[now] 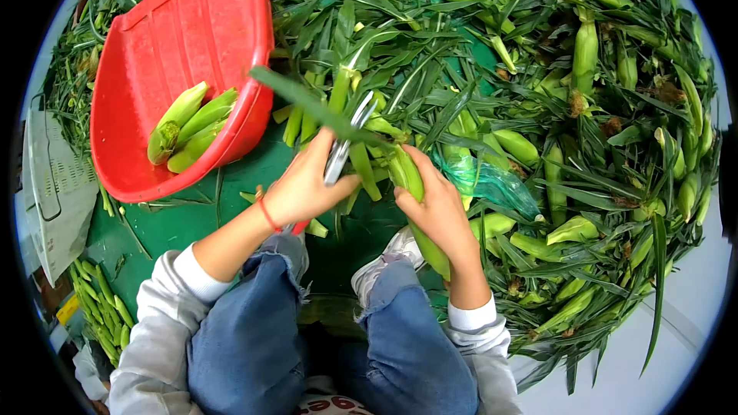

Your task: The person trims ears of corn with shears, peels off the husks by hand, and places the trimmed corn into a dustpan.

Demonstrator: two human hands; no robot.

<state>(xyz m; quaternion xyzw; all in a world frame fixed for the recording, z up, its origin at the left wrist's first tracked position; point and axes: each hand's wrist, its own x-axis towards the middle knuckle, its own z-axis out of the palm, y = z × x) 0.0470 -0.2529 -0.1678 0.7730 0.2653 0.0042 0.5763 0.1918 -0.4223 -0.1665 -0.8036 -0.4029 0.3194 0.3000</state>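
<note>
My left hand (311, 184), with a red cord at its wrist, is closed round silver shears (338, 160). A bit of red handle shows below the palm. Close beside it, my right hand (440, 204) grips a green ear of corn (430, 250) in its husk, tilted with its lower end towards my knees. The shears' blades point up and away, near the corn's upper end. A long blurred leaf (304, 100) crosses in front of the blades. Cut green stalk pieces (361, 169) lie just beyond my hands.
At left a red plastic scoop-shaped basin (127, 173) holds several husked ears (184, 127). A large heap of corn and leaves (569, 146) covers the back and right, with green plastic film (496, 184) in it. Green pods or ears (100, 307) lie at lower left beside a pale crate (50, 192).
</note>
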